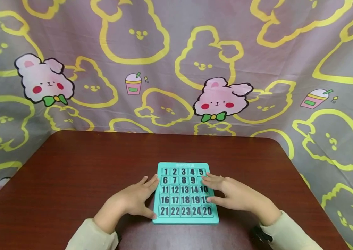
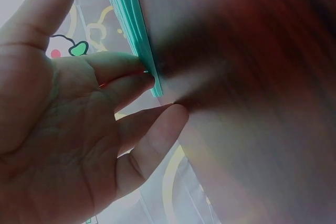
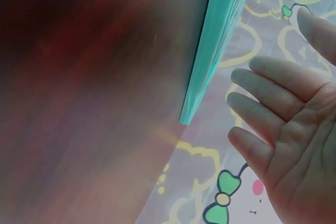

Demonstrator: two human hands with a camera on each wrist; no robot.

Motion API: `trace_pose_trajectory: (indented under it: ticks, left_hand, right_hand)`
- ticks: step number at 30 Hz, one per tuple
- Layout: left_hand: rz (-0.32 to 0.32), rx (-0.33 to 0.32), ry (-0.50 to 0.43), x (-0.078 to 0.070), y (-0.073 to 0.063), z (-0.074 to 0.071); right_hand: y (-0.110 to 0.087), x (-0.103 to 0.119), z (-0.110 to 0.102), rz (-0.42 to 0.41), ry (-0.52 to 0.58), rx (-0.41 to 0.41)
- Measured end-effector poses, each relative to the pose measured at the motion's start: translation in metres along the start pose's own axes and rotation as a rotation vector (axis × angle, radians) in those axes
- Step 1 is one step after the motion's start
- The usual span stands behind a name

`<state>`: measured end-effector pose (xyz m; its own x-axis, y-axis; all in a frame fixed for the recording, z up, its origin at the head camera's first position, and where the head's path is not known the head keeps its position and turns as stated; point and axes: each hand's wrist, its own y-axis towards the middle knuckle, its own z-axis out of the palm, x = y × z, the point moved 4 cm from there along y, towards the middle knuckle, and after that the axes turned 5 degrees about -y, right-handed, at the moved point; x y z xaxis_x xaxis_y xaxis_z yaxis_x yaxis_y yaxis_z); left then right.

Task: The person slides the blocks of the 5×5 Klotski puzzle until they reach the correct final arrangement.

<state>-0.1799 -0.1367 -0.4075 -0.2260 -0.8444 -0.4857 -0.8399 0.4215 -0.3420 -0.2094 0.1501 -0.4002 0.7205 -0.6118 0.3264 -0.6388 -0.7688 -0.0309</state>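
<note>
A turquoise number slide puzzle (image 1: 185, 221) lies flat on the table, its square tiles printed with black numbers in rows. The left hand (image 1: 134, 199) is at its left side: fingertips touch the edge, and the thumb is at the lower left corner. In the left wrist view, that hand's fingers (image 2: 126, 90) are extended against the puzzle's side. From the right, the right hand (image 1: 238, 194) reaches over the puzzle's edge with loosely extended fingers. Its fingertips cover part of the right column, around the tile marked 15 and a spot beside the 9. Contact there cannot be made out.
The dark reddish-brown table (image 1: 101, 156) has rounded far corners. A grey curtain (image 1: 170, 73) with yellow outlines and pink rabbit faces hangs behind and on both sides. Pale sleeves (image 1: 93, 236) cover both forearms.
</note>
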Motion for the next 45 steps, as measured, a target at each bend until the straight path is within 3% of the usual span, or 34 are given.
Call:
trace_pose_trajectory:
  ticks: [8,16,28,37,45]
  left_hand:
    - [0.001,-0.004,0.01,0.0,0.0,-0.001]
    - [0.005,-0.008,0.009,-0.001,0.0,0.0]
    - [0.002,-0.003,0.009,0.001,0.001,0.0]
    - [-0.004,0.003,-0.001,0.001,0.0,0.0]
    - [-0.007,0.0,-0.002,0.001,0.0,0.0]
  right_hand:
    - [-0.018,0.017,0.006,0.003,-0.019,0.017]
    - [-0.023,0.025,0.011,-0.024,-0.05,0.016]
    - [-0.014,0.017,0.01,0.002,0.009,0.051]
    - [-0.003,0.004,0.009,-0.046,0.039,0.026]
    - [0.006,-0.003,0.007,-0.015,0.061,0.039]
